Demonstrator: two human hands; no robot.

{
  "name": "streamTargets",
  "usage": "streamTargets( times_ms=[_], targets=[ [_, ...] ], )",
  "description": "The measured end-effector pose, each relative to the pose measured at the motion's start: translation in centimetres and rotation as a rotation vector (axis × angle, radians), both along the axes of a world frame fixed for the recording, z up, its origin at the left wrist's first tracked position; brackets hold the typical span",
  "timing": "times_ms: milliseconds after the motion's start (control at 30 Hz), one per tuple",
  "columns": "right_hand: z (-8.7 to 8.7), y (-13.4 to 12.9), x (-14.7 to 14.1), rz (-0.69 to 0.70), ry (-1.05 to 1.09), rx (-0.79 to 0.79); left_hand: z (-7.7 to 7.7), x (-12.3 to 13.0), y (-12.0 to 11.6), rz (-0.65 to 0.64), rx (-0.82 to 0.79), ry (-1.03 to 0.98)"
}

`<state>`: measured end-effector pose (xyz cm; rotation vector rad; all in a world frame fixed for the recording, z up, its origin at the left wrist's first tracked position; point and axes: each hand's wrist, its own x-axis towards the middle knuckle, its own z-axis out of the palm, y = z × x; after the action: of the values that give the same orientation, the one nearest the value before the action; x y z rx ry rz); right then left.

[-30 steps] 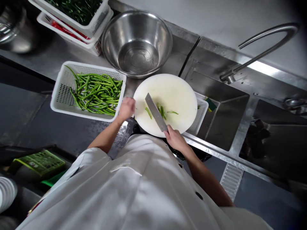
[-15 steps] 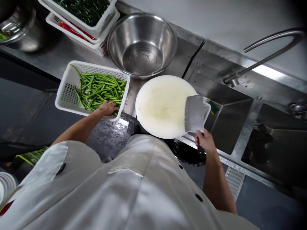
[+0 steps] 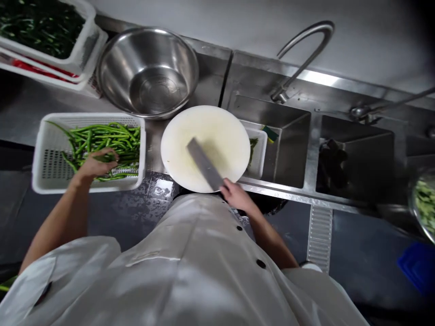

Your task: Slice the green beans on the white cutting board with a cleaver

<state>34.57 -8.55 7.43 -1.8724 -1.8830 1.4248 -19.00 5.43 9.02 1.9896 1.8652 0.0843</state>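
My right hand [image 3: 234, 194] is wrapped round the knife [image 3: 205, 164] over the board [image 3: 234, 136]. My left hand [image 3: 97, 164], half curled, is among green peppers [image 3: 112, 133] in the basket [image 3: 143, 156]; I can't tell if it holds any.

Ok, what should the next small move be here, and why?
I'd probably have the left hand gather a few long green vegetables and lift them toward the cutting board: its fingers are already among them in the white basket, the right hand holds the cleaver over the board, and I see none lying there.
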Motion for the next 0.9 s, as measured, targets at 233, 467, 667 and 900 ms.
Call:
streamTargets(
  times_ms=[233, 467, 667, 900],
  targets=[
    [-3.7, 3.7, 0.4, -0.209, 0.259, -0.148, 8.2, 10.4, 5.0, 0.025, 0.246, -0.179],
    [-5.5, 4.0, 16.4, -0.889, 0.488, -0.088, 1.7, 32.2, 6.4, -0.630, 0.035, 0.319],
    [-7.6, -0.6, 24.1, -1.071, 0.669, -0.185, -1.9, 37.2, 5.7, -0.385, -0.044, 0.394],
    [-11.4, -3.8, 23.9, -1.139, 0.767, -0.331, -0.1, 42.0, -3.2, -0.337, 0.119, 0.198]
  ],
)
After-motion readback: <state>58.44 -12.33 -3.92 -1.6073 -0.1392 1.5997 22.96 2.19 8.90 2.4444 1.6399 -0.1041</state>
